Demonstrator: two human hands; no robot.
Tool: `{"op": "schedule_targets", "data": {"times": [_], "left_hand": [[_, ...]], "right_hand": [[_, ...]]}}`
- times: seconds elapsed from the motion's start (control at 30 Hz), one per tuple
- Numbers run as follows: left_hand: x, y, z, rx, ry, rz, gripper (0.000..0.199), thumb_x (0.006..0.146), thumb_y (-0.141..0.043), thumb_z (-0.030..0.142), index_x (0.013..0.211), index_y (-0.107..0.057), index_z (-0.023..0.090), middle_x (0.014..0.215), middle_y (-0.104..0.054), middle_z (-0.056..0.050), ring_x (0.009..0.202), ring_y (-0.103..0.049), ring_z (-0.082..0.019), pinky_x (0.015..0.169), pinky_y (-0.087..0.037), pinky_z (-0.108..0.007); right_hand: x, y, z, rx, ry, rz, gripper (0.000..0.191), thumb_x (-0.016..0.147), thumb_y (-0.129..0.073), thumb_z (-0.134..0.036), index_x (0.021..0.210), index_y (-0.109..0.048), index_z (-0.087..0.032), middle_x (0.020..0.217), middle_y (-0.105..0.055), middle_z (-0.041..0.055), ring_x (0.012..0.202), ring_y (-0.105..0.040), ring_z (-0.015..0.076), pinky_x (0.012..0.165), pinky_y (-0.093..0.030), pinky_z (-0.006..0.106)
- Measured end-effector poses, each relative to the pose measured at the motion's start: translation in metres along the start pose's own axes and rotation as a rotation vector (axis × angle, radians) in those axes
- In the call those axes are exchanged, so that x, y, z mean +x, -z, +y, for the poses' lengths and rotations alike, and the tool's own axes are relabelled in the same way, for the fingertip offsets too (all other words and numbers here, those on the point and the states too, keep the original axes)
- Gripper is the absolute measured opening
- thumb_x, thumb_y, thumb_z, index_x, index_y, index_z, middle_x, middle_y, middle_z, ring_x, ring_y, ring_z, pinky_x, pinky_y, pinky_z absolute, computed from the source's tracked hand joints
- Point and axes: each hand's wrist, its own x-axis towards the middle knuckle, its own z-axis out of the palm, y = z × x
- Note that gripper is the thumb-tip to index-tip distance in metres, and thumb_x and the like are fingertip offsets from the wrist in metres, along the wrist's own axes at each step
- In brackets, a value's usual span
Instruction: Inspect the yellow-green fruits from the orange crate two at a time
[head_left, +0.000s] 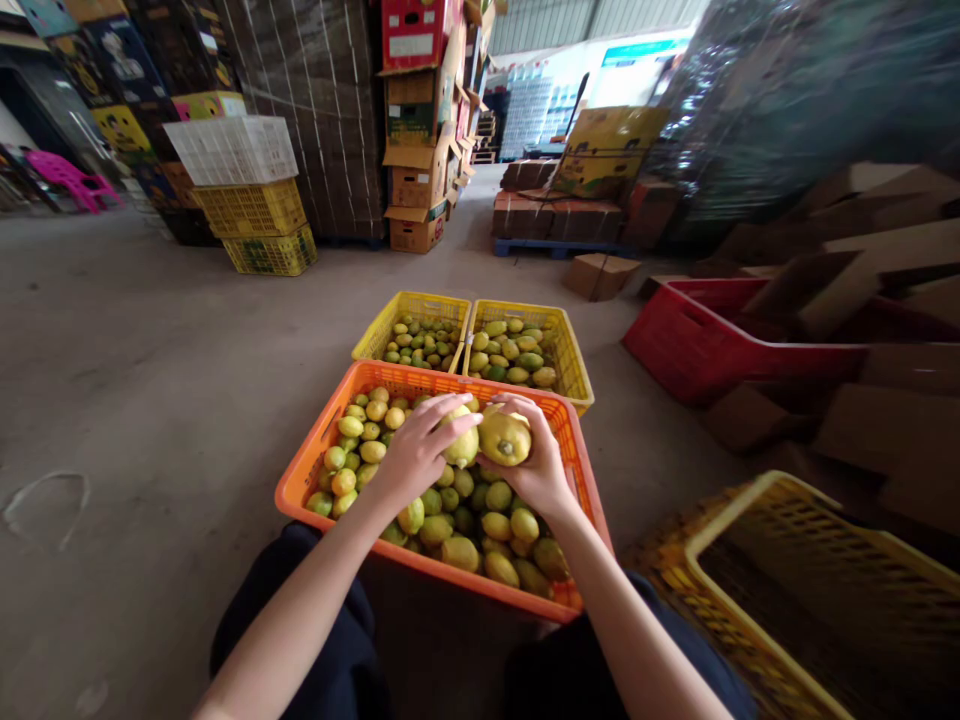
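Over the orange crate (330, 430) my two hands are close together, each around a yellow fruit that looks like a lemon. My left hand (420, 445) curls its fingers over one lemon (462, 445), whose right side shows. In my right hand (538, 460) is a second, larger-looking lemon (505, 440), its stem end turned toward me. Below them the crate holds many loose lemons (457, 553), some yellow, some greenish. Right behind it stand a left yellow crate (365, 340) of smaller greenish fruit and a right yellow crate (577, 365) of larger lemons.
To my right are a yellow crate (720, 530) and a red bin (667, 335) with flattened cardboard (892, 250). Stacked crates (259, 210) stand at the left back. Carton stacks (414, 190) and a loaded blue pallet (525, 247) are farther off on the concrete floor (150, 380).
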Motion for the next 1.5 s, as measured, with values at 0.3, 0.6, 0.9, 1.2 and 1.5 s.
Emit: {"op": "schedule_targets", "data": {"times": [0.3,0.6,0.9,1.2,1.5], "left_hand": [[-0.001,-0.001,0.003,-0.235,0.336,0.234,0.038,0.063,-0.078,0.02,0.098,-0.064,0.025,0.091,-0.066,-0.001,0.089,-0.06,-0.018,0.084,-0.044,-0.023],[0.004,-0.007,-0.014,-0.62,0.881,0.056,0.039,0.088,-0.043,0.051,0.085,-0.065,0.019,0.037,-0.047,0.004,0.028,-0.04,-0.01,0.029,-0.023,-0.021],[0.004,-0.011,-0.016,-0.464,0.946,0.028,0.059,0.088,-0.031,0.061,0.082,-0.068,0.016,0.035,-0.048,0.0,0.025,-0.037,-0.011,0.031,-0.02,-0.023],[0.0,-0.013,-0.026,-0.479,0.94,0.025,0.063,0.084,-0.034,0.066,0.088,-0.07,0.015,0.037,-0.053,-0.003,0.028,-0.042,-0.013,0.034,-0.023,-0.025],[-0.003,-0.015,-0.035,-0.669,0.759,0.242,0.034,0.076,-0.064,0.048,0.093,-0.067,0.019,0.066,-0.068,-0.004,0.061,-0.062,-0.018,0.057,-0.044,-0.025]], "right_hand": [[-0.01,-0.001,-0.01,0.388,-0.613,-0.056,0.053,0.064,-0.075,-0.037,0.112,-0.055,-0.027,0.083,-0.066,-0.0006,0.055,-0.059,0.0152,0.041,-0.046,0.025],[-0.005,-0.007,-0.001,0.737,-1.04,-0.22,0.047,0.072,-0.056,-0.063,0.085,-0.064,-0.018,0.051,-0.061,0.0024,0.027,-0.043,0.0098,0.02,-0.025,0.02],[0.0,-0.003,0.002,0.829,-1.151,-0.176,0.043,0.079,-0.047,-0.059,0.088,-0.057,-0.018,0.045,-0.055,-0.001,0.024,-0.039,0.0086,0.017,-0.021,0.016],[0.001,-0.005,-0.006,0.72,-1.145,-0.164,0.05,0.089,-0.025,-0.055,0.071,-0.052,-0.016,0.048,-0.062,0.0078,0.021,-0.041,0.0095,0.018,-0.021,0.015],[0.003,-0.006,-0.003,0.525,-1.159,-0.076,0.045,0.086,-0.034,-0.055,0.083,-0.057,-0.016,0.051,-0.061,0.0054,0.028,-0.047,0.0132,0.022,-0.027,0.02]]}}
